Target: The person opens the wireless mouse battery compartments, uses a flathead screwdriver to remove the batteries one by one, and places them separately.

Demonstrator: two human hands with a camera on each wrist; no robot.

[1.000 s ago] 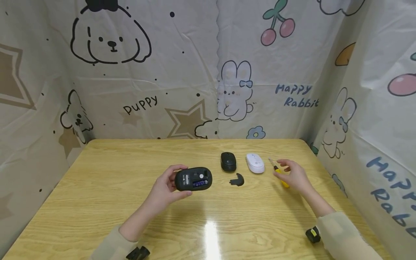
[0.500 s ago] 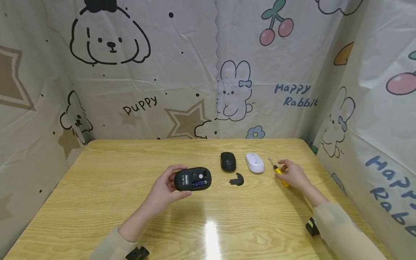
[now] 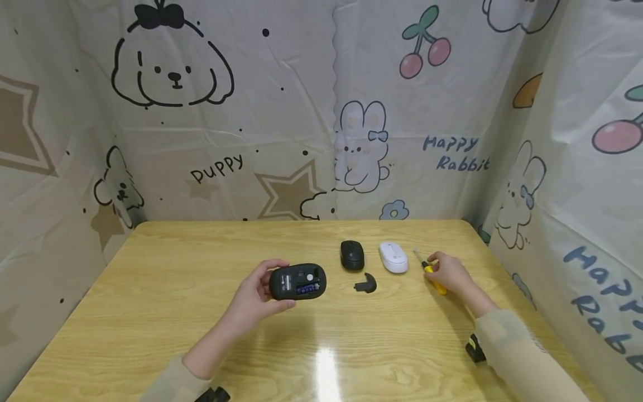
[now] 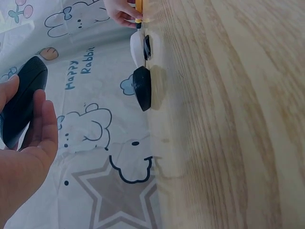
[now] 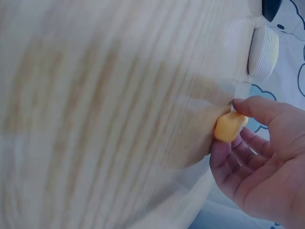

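Note:
My left hand [image 3: 253, 296] grips a black computer mouse [image 3: 290, 290] by its left end, above the table, underside facing up toward the head camera. A purple-blue battery [image 3: 308, 288] lies in its uncovered battery slot. Over at the right, my right hand [image 3: 450, 272] pinches the yellow handle of a screwdriver [image 3: 440, 288] between thumb and fingers; its metal tip points away toward the back. In the right wrist view the yellow handle [image 5: 228, 128] sits between thumb and fingertips, close over the wood. A black battery cover [image 3: 369, 283] lies between the hands.
Behind the cover stand a second black mouse [image 3: 352, 255] and a white mouse [image 3: 393, 257], both right side up. The wooden table [image 3: 176, 268] ends at a printed cloth [image 3: 291, 111] along the back and sides.
My right hand's thumb and fingers have closed onto the screwdriver's handle, and its forearm has shifted slightly left. The left hand still holds the mouse. The head view has tilted up a little.

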